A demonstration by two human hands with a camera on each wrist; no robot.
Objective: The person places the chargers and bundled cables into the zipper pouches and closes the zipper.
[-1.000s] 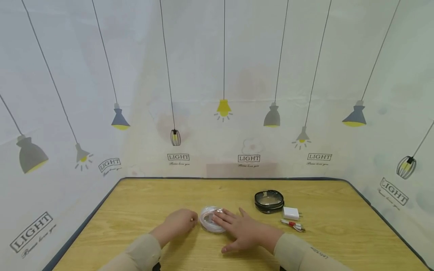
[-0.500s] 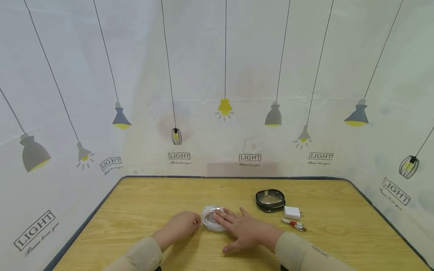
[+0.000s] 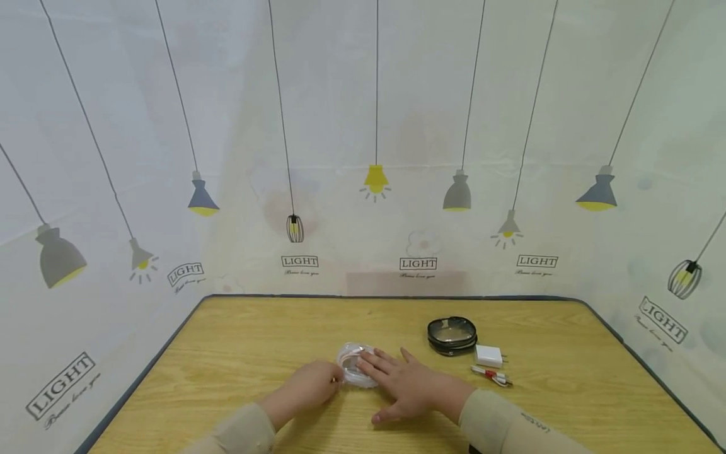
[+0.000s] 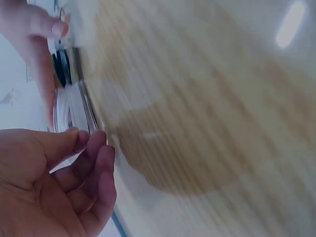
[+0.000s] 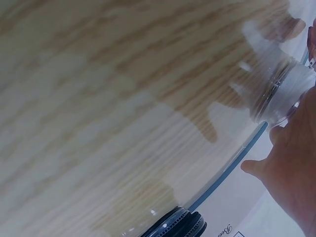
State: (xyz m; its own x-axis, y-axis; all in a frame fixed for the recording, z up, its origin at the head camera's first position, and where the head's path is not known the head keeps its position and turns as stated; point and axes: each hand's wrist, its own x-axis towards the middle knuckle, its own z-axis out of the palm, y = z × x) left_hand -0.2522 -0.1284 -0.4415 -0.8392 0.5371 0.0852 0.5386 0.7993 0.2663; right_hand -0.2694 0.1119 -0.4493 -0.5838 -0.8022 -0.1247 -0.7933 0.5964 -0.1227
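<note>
A small round pouch of clear plastic with white trim (image 3: 358,377) lies on the table in the middle of the head view. My right hand (image 3: 409,382) rests on its top with straight, spread fingers. At its left rim, my left hand (image 3: 311,386) has thumb and forefinger pinched together at the zipper. The pull is mostly hidden behind those fingers. In the left wrist view, my left hand (image 4: 74,182) has its fingers curled beside the pouch's side (image 4: 74,106). The right wrist view shows the clear side wall (image 5: 281,91) under my right hand (image 5: 291,158).
To the right stand a similar clear pouch with black trim (image 3: 452,337), a white plug charger (image 3: 489,356) and a short white cable with red parts (image 3: 491,376). The wooden table (image 3: 255,328) ends at a printed curtain (image 3: 317,126) behind and at both sides.
My left hand has moved slightly right and toward me along the pouch's left rim. My right hand stays spread on the pouch. The view has shifted a little.
</note>
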